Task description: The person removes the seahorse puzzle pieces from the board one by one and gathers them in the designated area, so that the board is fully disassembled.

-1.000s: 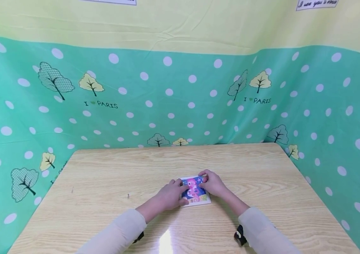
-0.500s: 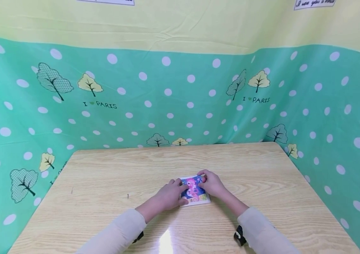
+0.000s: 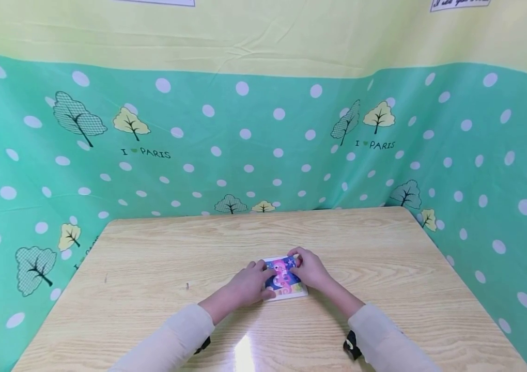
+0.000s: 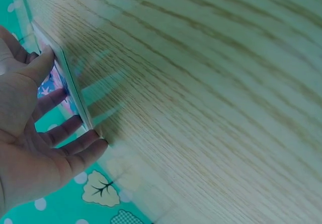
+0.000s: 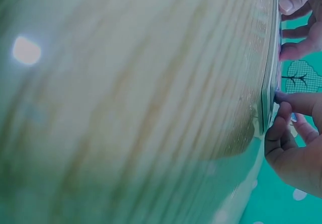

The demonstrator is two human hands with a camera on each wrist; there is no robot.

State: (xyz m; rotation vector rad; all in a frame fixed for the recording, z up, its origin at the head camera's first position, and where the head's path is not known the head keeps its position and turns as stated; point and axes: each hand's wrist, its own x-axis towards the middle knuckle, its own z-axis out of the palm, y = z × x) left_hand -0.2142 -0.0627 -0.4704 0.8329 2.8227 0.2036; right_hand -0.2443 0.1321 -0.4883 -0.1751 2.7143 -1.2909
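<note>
A small flat picture board (image 3: 285,283) lies on the table, showing a pink seahorse on dark blue inside a white border. My left hand (image 3: 248,285) rests over its left side, fingers lightly bent and spread. In the left wrist view, that hand's thumb and fingers touch the board's face and edge (image 4: 74,90). At the far right corner, my right hand (image 3: 311,268) holds the board with curled fingers and the thumb on its face. The right wrist view shows the right hand (image 5: 298,151) at the end of the thin, layered edge (image 5: 266,95). The fingers partly cover the picture.
Wood-grain table (image 3: 175,258) surrounds the board, with a small dark mark (image 3: 187,286) to the left. A green dotted curtain (image 3: 263,139) hangs behind and at both sides. Black straps (image 3: 352,345) show below the pale sleeves (image 3: 386,336). Light glares near the front.
The view has shifted very slightly. Both hands keep the same places on the board, and no clear movement of the board shows.
</note>
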